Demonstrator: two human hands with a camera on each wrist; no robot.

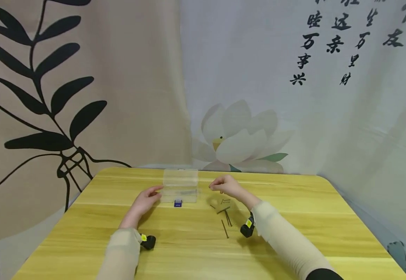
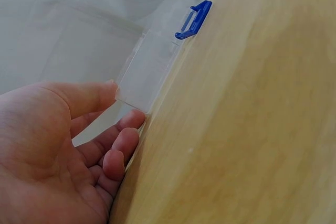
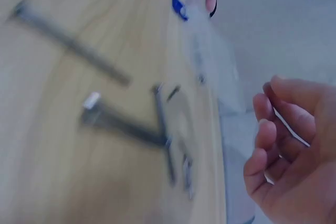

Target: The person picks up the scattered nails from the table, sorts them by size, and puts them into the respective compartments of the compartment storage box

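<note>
A clear plastic storage box (image 1: 179, 197) with a blue latch (image 1: 178, 203) lies with its lid (image 1: 180, 177) raised at the back of the table. My left hand (image 1: 146, 200) holds its left end, thumb on the upper edge and fingers at the lower corner. Some dark, slim pieces show faintly inside the box. To the right of the box, my right hand (image 1: 225, 184) hovers with thumb and index fingertips together; whether something tiny is between them cannot be made out. Several loose metal screws (image 1: 225, 228) of different lengths lie below it, blurred in the right wrist view.
The yellow wooden table (image 1: 188, 252) ends just behind the box, where a printed curtain (image 1: 146, 97) hangs. A small black device (image 1: 148, 242) is strapped to the left wrist and another black device (image 1: 247, 227) to the right.
</note>
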